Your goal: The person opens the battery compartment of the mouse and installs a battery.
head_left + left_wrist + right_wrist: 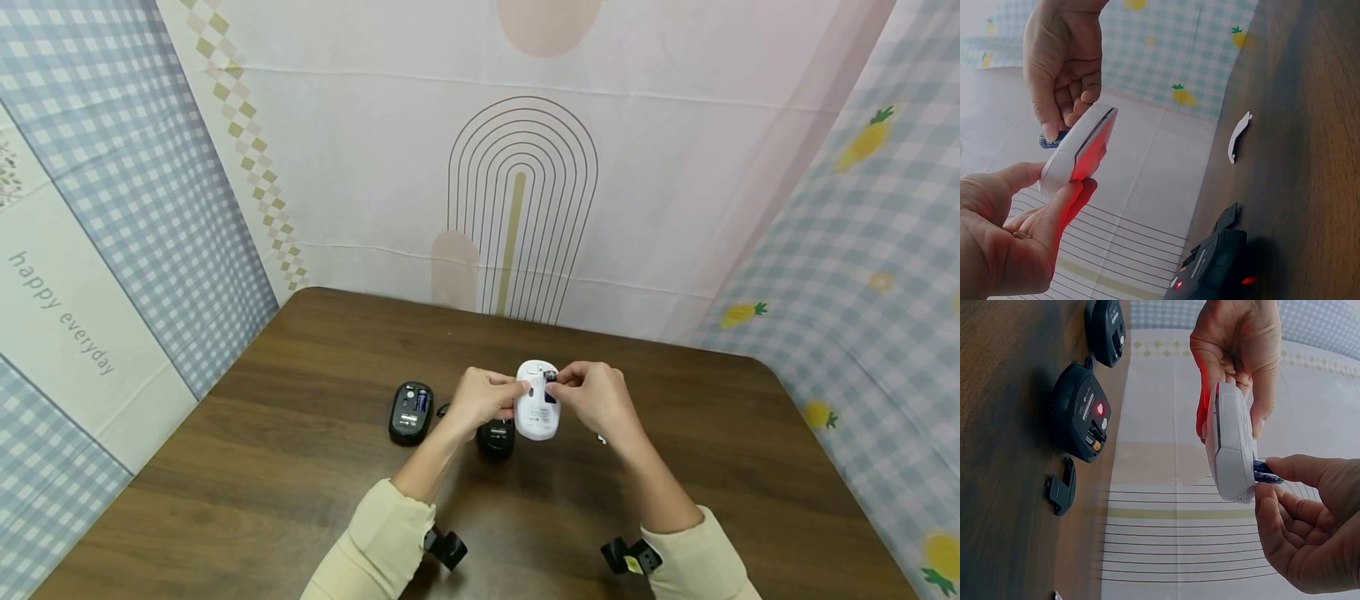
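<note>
My left hand (pixel 480 398) grips a white computer mouse (pixel 537 421) by its sides, above the table, its underside facing the head camera. The battery bay in that underside is uncovered. My right hand (pixel 600 396) pinches a dark blue battery (pixel 1266 472) between thumb and fingers at the bay. In the right wrist view part of the battery sticks out of the mouse; how far it sits inside is hidden. Red light from the mouse falls on the left fingers (pixel 1070 203). A small white battery cover (pixel 1239 137) lies on the table near the right hand.
Two black mice lie upside down on the brown table (pixel 300 500): one at left (pixel 411 413), with batteries showing, another (pixel 496 442) below my left hand, glowing red. A black cover (pixel 1062 487) lies beside the latter. Patterned cloths (pixel 360 167) hang behind and at the sides.
</note>
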Demonstrator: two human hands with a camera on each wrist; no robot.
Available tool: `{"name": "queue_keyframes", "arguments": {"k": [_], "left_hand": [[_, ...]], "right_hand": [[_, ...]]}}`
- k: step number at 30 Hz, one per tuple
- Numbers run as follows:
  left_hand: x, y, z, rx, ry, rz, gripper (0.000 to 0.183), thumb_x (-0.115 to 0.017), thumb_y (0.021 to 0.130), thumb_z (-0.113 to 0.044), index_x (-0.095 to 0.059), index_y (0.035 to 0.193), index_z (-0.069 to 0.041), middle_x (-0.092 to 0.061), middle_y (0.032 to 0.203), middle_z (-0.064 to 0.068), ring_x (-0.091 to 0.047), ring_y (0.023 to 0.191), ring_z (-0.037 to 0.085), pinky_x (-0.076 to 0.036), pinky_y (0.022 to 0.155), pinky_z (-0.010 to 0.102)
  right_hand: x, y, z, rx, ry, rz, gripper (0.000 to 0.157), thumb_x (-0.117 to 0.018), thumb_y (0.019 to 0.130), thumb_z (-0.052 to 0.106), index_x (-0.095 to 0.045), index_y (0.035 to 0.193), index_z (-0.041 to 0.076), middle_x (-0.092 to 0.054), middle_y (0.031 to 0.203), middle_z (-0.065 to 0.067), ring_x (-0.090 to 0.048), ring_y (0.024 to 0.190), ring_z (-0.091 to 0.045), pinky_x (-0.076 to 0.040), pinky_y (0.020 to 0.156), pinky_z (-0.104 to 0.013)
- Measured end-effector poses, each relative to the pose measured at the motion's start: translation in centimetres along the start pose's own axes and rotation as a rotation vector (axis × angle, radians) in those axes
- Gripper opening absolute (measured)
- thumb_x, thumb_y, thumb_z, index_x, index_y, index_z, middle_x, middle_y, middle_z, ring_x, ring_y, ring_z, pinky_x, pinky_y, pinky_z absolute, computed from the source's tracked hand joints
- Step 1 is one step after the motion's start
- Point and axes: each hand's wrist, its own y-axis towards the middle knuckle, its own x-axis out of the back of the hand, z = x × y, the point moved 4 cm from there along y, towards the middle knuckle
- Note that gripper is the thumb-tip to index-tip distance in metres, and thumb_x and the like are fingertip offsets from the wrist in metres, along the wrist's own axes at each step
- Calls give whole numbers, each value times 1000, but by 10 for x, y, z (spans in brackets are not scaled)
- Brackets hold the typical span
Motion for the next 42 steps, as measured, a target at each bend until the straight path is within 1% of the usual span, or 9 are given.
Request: {"name": "queue_keyframes", "arguments": {"k": [4, 6, 13, 20, 28, 35, 38, 42], "left_hand": [[1, 14, 19, 0, -9, -9, 25, -68, 84, -8, -66, 100, 11, -67, 89, 22, -67, 76, 28, -57, 64, 31], [1, 14, 20, -6, -5, -17, 26, -68, 83, -8, -66, 99, 12, -67, 88, 22, -67, 75, 27, -57, 64, 31], [0, 13, 19, -18, 29, -61, 26, -70, 81, -9, -67, 99, 10, -67, 86, 21, -67, 72, 25, -57, 62, 29], [0, 13, 20, -29, 73, -83, 27, -72, 80, -11, -68, 98, 9, -67, 85, 20, -68, 70, 24, -58, 63, 32], [-1, 14, 20, -28, 67, -71, 27, -72, 80, -11, -68, 97, 9, -67, 86, 20, -67, 70, 24, -57, 61, 30], [0, 13, 19, -24, 65, -73, 28, -72, 80, -11, -68, 99, 9, -67, 87, 20, -68, 71, 25, -57, 61, 29], [0, 13, 18, -20, 56, -71, 28, -72, 80, -11, -68, 99, 9, -67, 87, 21, -68, 72, 26, -57, 62, 30], [1, 13, 17, -13, 40, -61, 28, -71, 81, -11, -67, 100, 10, -67, 88, 21, -68, 73, 26, -57, 62, 30]], "right_hand": [[0, 0, 0, -9, -25, 18, 13, -74, 77, 16, -70, 79, 4, -65, 70, -1, -53, 60, -14, -44, 49, -26], [-1, 0, 0, -11, -41, 23, 13, -74, 77, 16, -70, 79, 4, -65, 70, -1, -54, 60, -14, -44, 49, -26], [-1, -1, 3, -3, -84, 4, 13, -75, 75, 16, -70, 76, 4, -64, 67, -1, -53, 58, -15, -44, 48, -27], [0, -1, 4, -24, -113, 10, 13, -75, 76, 17, -71, 74, 5, -63, 65, 0, -54, 57, -15, -43, 48, -29], [1, 0, 4, -37, -134, 15, 14, -76, 75, 19, -70, 72, 7, -64, 65, 1, -57, 60, -16, -46, 54, -32], [2, 3, 3, -53, -142, 26, 17, -77, 74, 21, -68, 71, 7, -61, 64, 0, -54, 59, -17, -43, 50, -30], [2, 4, 2, -44, -143, 35, 18, -77, 74, 22, -67, 70, 7, -60, 63, 1, -52, 59, -17, -41, 50, -29], [4, 7, 0, -35, -101, 54, 21, -76, 76, 25, -67, 73, 6, -60, 62, 1, -53, 57, -15, -43, 48, -27]]}}
